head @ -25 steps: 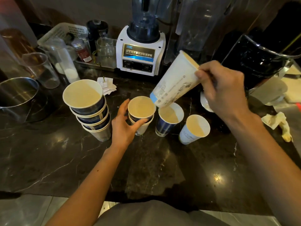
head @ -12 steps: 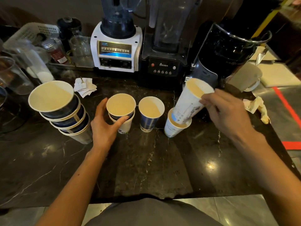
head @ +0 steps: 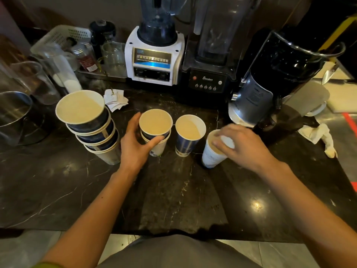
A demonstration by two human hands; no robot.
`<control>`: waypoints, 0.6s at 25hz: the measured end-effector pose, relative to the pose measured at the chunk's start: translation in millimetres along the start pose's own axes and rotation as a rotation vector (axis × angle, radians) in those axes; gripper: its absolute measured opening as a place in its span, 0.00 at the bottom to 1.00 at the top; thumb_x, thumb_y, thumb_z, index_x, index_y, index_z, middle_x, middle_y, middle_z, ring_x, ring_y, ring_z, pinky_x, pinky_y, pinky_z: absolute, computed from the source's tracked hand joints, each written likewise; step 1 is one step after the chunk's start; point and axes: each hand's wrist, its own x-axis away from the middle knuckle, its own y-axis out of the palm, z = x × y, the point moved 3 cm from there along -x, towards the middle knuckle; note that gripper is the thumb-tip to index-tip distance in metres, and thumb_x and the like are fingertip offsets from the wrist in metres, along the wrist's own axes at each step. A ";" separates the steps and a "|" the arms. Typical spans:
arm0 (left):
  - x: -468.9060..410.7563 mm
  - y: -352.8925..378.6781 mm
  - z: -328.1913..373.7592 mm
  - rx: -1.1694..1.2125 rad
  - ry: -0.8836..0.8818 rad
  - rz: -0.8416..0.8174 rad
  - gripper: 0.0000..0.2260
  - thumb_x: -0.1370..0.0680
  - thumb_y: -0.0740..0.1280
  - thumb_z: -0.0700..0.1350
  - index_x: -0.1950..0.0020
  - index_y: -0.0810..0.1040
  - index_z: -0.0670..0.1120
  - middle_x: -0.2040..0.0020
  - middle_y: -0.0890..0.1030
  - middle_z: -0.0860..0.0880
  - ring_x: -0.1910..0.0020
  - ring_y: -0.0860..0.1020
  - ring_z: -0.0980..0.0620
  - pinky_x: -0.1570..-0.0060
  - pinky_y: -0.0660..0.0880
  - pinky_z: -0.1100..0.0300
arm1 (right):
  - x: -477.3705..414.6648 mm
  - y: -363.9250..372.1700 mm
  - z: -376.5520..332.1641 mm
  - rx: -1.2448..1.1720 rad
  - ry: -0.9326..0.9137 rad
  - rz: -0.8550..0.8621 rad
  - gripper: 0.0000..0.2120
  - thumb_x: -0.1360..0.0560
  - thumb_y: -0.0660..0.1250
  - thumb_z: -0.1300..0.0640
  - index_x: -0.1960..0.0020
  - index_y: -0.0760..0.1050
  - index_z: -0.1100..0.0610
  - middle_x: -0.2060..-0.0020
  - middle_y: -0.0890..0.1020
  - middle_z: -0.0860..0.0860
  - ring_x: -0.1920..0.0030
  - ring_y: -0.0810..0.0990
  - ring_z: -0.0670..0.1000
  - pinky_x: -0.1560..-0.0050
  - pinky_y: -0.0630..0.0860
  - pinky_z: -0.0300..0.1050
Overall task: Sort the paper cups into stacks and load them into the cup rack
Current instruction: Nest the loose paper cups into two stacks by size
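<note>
Sorting is the step in hand; no rack is in view. Left hand grasps the two-cup stack at frame centre. Right hand lies over the mouth of the white stack at centre right, apparently pressing a cup home; whether its fingers grip cannot be told. A blue cup stands loose between the two stacks, and a tall stack stands at left on the surface. Next move likely calls for nesting the blue cup with its match. The white stack's count is hidden.

Both bare forearms reach forward, the left hand curled in a grip, the right hand palm-down, its fingers seemingly pinching.
</note>
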 end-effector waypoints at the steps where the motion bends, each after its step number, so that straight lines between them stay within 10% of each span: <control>1: 1.1 -0.5 -2.0 0.015 -0.002 -0.020 0.41 0.31 0.78 0.49 0.23 0.60 0.53 0.26 0.69 0.54 0.28 0.68 0.55 0.30 0.70 0.52 | -9.7 -8.7 -14.8 -0.025 -0.049 0.068 0.16 0.21 0.64 0.43 0.39 0.78 0.51 0.45 0.80 0.47 0.45 0.77 0.50 0.50 0.76 0.49; 9: 10.0 5.2 -18.8 0.047 -0.101 -0.122 0.42 0.30 0.78 0.45 0.22 0.58 0.49 0.28 0.70 0.53 0.30 0.70 0.56 0.32 0.72 0.56 | -88.8 40.2 -114.7 0.052 -0.405 -0.189 0.12 0.21 0.64 0.50 0.40 0.79 0.52 0.46 0.83 0.50 0.44 0.78 0.55 0.43 0.74 0.54; 15: 10.9 2.0 -23.7 0.006 -0.070 -0.136 0.40 0.29 0.77 0.45 0.23 0.60 0.52 0.26 0.70 0.51 0.29 0.70 0.53 0.32 0.71 0.54 | -82.6 -32.3 -105.0 -0.157 -0.399 0.341 0.08 0.22 0.67 0.57 0.47 0.82 0.59 0.54 0.84 0.53 0.53 0.81 0.53 0.49 0.76 0.47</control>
